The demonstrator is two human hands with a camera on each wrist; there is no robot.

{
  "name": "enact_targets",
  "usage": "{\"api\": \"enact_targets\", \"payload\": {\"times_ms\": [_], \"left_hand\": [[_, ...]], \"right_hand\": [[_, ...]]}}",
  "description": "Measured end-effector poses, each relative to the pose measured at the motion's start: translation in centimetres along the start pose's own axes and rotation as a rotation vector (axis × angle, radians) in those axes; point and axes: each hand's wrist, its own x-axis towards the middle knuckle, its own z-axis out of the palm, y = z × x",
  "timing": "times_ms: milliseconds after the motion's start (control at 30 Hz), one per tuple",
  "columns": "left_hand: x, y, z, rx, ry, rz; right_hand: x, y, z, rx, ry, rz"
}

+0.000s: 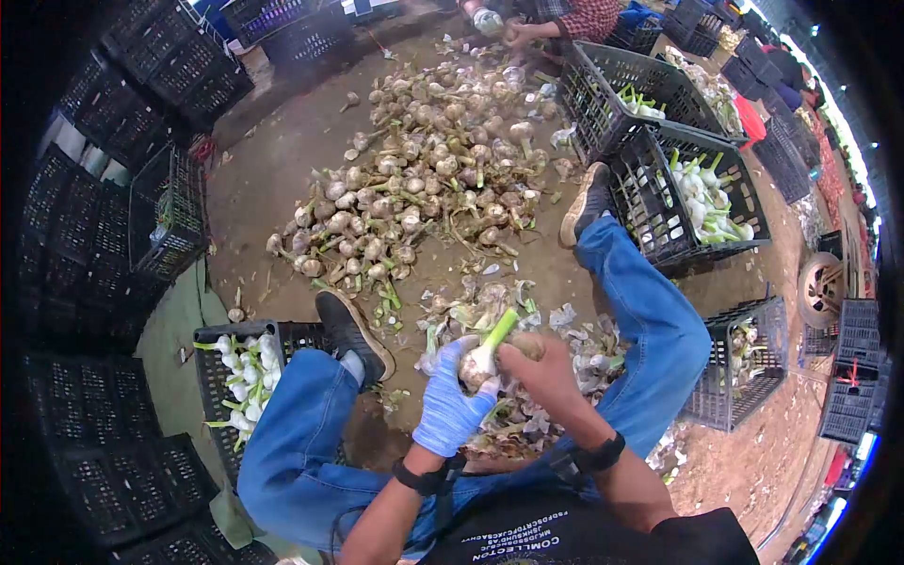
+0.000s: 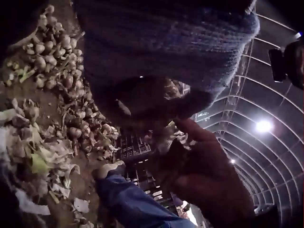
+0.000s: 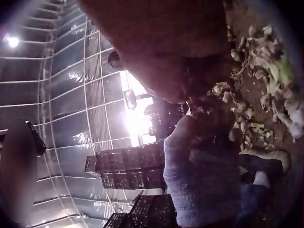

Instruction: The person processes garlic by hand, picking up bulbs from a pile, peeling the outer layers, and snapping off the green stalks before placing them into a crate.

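Observation:
A garlic bulb (image 1: 478, 365) with a short green stem pointing up and right is gripped by my left hand (image 1: 450, 400), which wears a light blue glove with bare fingertips. My bare right hand (image 1: 551, 381) meets the bulb from the right, its fingers curled against the bulb's skin near the stem. In the left wrist view the glove (image 2: 161, 52) fills the top, and whitish papery skin (image 2: 166, 135) shows at the fingers of the right hand (image 2: 204, 175). The right wrist view has both hands dark and close together, the bulb hidden.
A heap of untrimmed garlic (image 1: 414, 188) lies on the ground ahead, with loose peelings (image 1: 574, 363) between my legs. Crates of cleaned garlic stand at left (image 1: 282, 330) and right (image 1: 659, 240). Stacked black crates (image 1: 85, 311) line the far left. Another person's sleeve (image 1: 589, 17) shows beyond the heap.

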Motion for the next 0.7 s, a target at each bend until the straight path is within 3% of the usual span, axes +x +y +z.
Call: {"api": "enact_targets", "payload": {"times_ms": [67,133,333,400,600,700], "left_hand": [[-0.1,1.0,0.0,0.057,0.024,0.001],[0.0,1.7,0.1,0.338,0.084,0.164],[0.1,2.0,0.3,0.402,0.117,0.148],[0.0,1.8,0.5,0.44,0.12,0.162],[-0.1,1.6,0.5,0.482,0.155,0.212],[0.7,0.1,-0.7,-0.634,-0.082,-0.545]], "right_hand": [[0.4,1.0,0.0,0.002,-0.005,0.003],[0.4,0.9,0.2,0.001,-0.013,0.009],[0.0,-0.8,1.2,0.114,0.03,-0.003],[0.3,-0.3,1.0,-0.039,0.039,-0.017],[0.9,1.3,1.2,-0.082,0.078,-0.008],[0.3,-0.3,0.0,0.128,-0.063,0.088]]}}
